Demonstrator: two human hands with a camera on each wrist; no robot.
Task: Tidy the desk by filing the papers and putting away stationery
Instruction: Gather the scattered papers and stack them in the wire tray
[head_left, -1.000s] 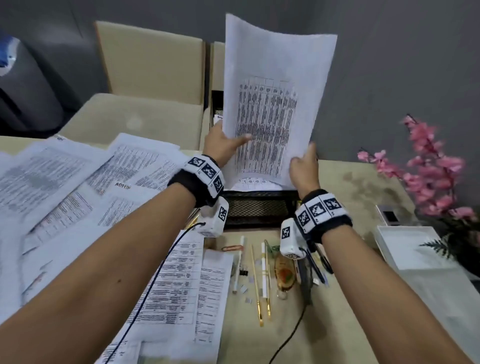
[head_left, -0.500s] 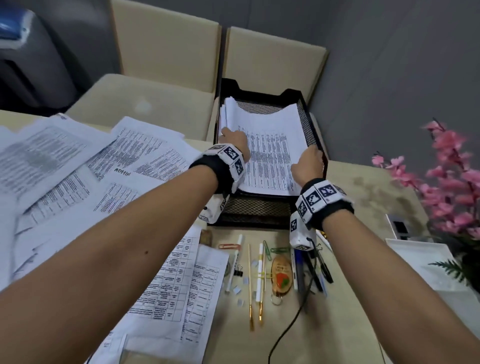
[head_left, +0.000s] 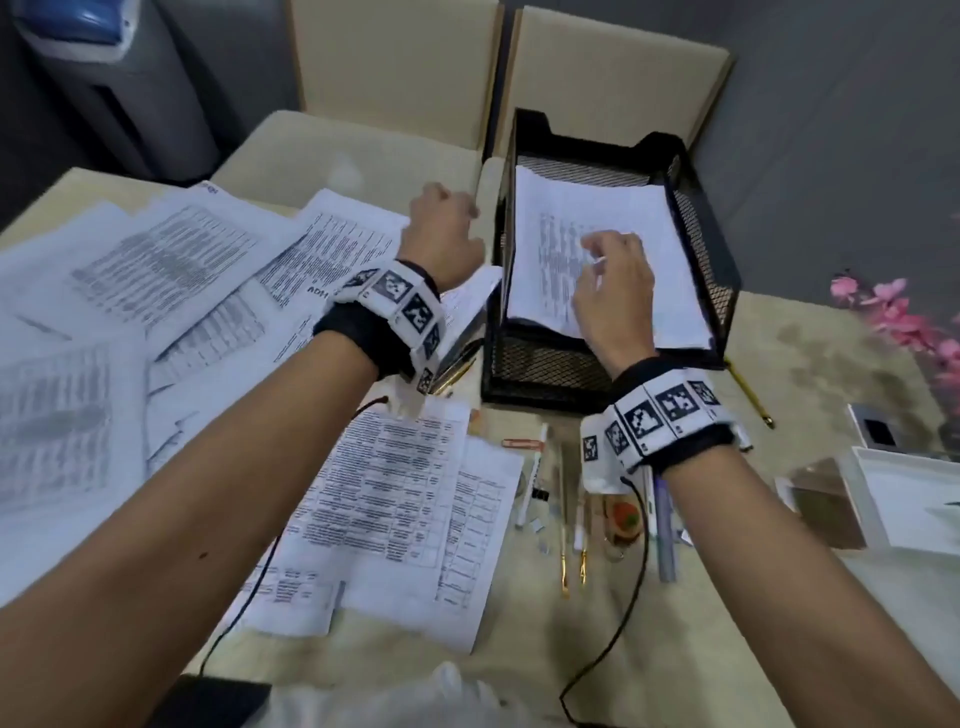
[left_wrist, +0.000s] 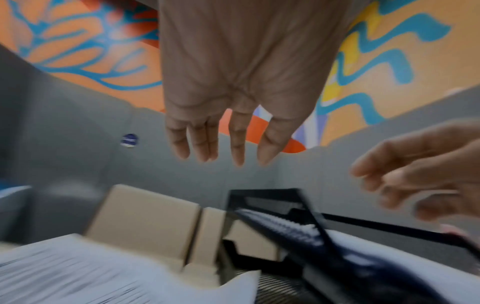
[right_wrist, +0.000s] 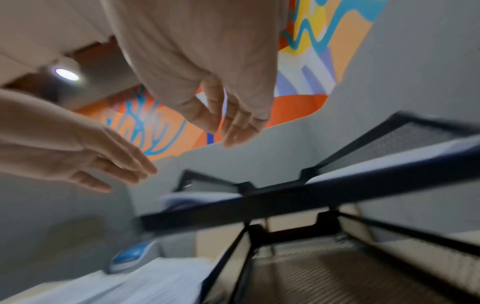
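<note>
A black mesh tray (head_left: 701, 249) stands at the back of the desk with a stack of printed papers (head_left: 639, 223) lying in its top tier. My right hand (head_left: 613, 270) hovers over that stack, fingers relaxed and holding nothing. My left hand (head_left: 447, 223) is lifted just left of the tray, above the loose sheets (head_left: 171, 270), also empty with straight fingers (left_wrist: 207, 144). More printed pages (head_left: 410, 499) lie in front of the tray. Pens, paper clips and small stationery (head_left: 571, 509) lie on the desk below my right wrist.
Two beige chairs (head_left: 395, 67) stand behind the desk. Pink flowers (head_left: 904, 322) and a white box (head_left: 914, 499) sit at the right. A yellow pencil (head_left: 748, 389) lies right of the tray. A grey and blue bin (head_left: 104, 78) is at far left.
The sheet held upright a second ago was laid in the tray's top tier. Both hands have let go of it; the left has drawn away to the left.
</note>
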